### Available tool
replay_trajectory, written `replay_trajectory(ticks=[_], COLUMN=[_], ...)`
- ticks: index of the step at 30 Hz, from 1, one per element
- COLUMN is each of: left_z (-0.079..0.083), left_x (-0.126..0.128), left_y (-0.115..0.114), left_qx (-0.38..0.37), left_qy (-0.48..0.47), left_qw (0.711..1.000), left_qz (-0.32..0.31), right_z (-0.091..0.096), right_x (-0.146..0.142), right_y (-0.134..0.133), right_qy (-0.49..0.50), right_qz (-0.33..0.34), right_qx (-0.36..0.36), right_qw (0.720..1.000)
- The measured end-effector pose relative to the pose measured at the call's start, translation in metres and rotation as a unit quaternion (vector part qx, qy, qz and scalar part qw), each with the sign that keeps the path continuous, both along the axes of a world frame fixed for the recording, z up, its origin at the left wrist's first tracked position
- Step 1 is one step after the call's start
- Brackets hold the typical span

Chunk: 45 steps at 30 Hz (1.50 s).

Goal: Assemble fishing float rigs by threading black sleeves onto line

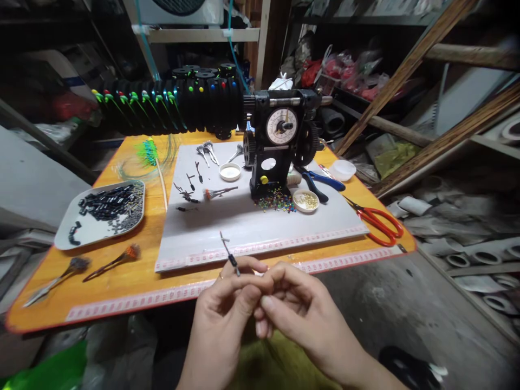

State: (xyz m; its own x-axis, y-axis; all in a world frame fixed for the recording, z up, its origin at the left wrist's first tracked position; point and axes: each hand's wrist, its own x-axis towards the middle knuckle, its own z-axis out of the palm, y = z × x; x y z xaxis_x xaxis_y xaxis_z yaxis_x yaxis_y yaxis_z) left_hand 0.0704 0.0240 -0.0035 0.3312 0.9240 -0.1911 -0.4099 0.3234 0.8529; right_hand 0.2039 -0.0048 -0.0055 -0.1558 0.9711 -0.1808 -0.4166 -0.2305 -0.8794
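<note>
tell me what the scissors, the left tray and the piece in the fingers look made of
Scissors: glossy red handles, likely plastic; thin blades, likely metal. Tray: smooth pale grey, plastic or coated metal, unclear. Piece: thin dark stem, wire-like, with black sleeve, perhaps rubber or plastic.

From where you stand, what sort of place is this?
Likely a small craft workshop: a dialled winding machine, a row of black spools, a tray of small black parts, and the left hand pinching a beaded wire.

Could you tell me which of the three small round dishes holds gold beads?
The small white dish beside the scattered coloured beads; the other two look empty.
</note>
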Motion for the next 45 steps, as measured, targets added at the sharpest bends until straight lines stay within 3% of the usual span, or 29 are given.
replay_trajectory(ticks=[4, 6, 8, 13, 16, 18, 21, 24, 27, 30, 32, 34, 35, 37, 38, 40, 45], left_z=[-0.005, -0.004, -0.001, 0.007, 0.009, 0.008, 0.005, 0.005, 0.007, 0.008, 0.006, 0.003, 0.001, -0.003, -0.004, -0.005, -0.001], left_x=[0.003, 0.006, 0.009, 0.011, 0.007, 0.004, 0.001, 0.001, 0.002, 0.001, -0.001, -0.004, -0.006, -0.008, -0.01, -0.011, -0.012], left_y=[0.0, 0.002, 0.005, 0.01, 0.009, 0.008, 0.006, 0.003, 0.002, 0.001, 0.0, 0.0, 0.0, -0.001, -0.001, 0.0, 0.001], left_qx=[-0.011, -0.035, -0.037, -0.052, -0.052, -0.047, -0.059, -0.094, -0.12, -0.141, -0.14, -0.123, -0.11, -0.088, -0.08, -0.067, -0.058], left_qy=[0.01, 0.004, -0.002, -0.016, 0.022, 0.054, 0.078, 0.07, 0.035, 0.008, 0.002, -0.006, -0.009, -0.016, -0.017, -0.021, -0.039], left_qw=[0.999, 0.999, 0.998, 0.998, 0.998, 0.997, 0.995, 0.993, 0.992, 0.99, 0.99, 0.992, 0.993, 0.994, 0.995, 0.996, 0.996], left_qz=[0.031, 0.038, 0.05, 0.022, 0.001, 0.01, 0.014, 0.006, -0.016, -0.012, -0.011, -0.031, -0.042, -0.056, -0.058, -0.057, -0.049], right_z=[-0.002, 0.001, 0.006, 0.007, 0.001, 0.0, 0.002, 0.002, 0.0, 0.0, 0.003, 0.007, 0.011, 0.018, 0.022, 0.028, 0.03], right_x=[0.0, 0.001, 0.001, 0.012, 0.048, 0.091, 0.163, 0.212, 0.221, 0.198, 0.17, 0.136, 0.119, 0.088, 0.075, 0.055, 0.039], right_y=[-0.003, -0.007, -0.011, -0.021, -0.02, -0.016, -0.006, 0.004, 0.005, -0.006, -0.018, -0.028, -0.031, -0.031, -0.03, -0.023, -0.013], right_qy=[-0.024, -0.093, -0.206, -0.391, -0.539, -0.619, -0.711, -0.755, -0.762, -0.735, -0.691, -0.602, -0.562, -0.514, -0.492, -0.479, -0.484], right_qz=[0.025, 0.029, 0.033, 0.058, -0.009, -0.104, -0.232, -0.245, -0.267, -0.31, -0.275, -0.167, -0.103, 0.037, 0.109, 0.193, 0.213], right_qx=[-0.017, 0.03, 0.12, 0.289, 0.362, 0.344, 0.235, 0.156, 0.108, 0.099, 0.129, 0.174, 0.205, 0.221, 0.22, 0.203, 0.196], right_qw=[0.999, 0.995, 0.971, 0.872, 0.76, 0.699, 0.621, 0.588, 0.58, 0.595, 0.655, 0.761, 0.795, 0.828, 0.835, 0.832, 0.826])
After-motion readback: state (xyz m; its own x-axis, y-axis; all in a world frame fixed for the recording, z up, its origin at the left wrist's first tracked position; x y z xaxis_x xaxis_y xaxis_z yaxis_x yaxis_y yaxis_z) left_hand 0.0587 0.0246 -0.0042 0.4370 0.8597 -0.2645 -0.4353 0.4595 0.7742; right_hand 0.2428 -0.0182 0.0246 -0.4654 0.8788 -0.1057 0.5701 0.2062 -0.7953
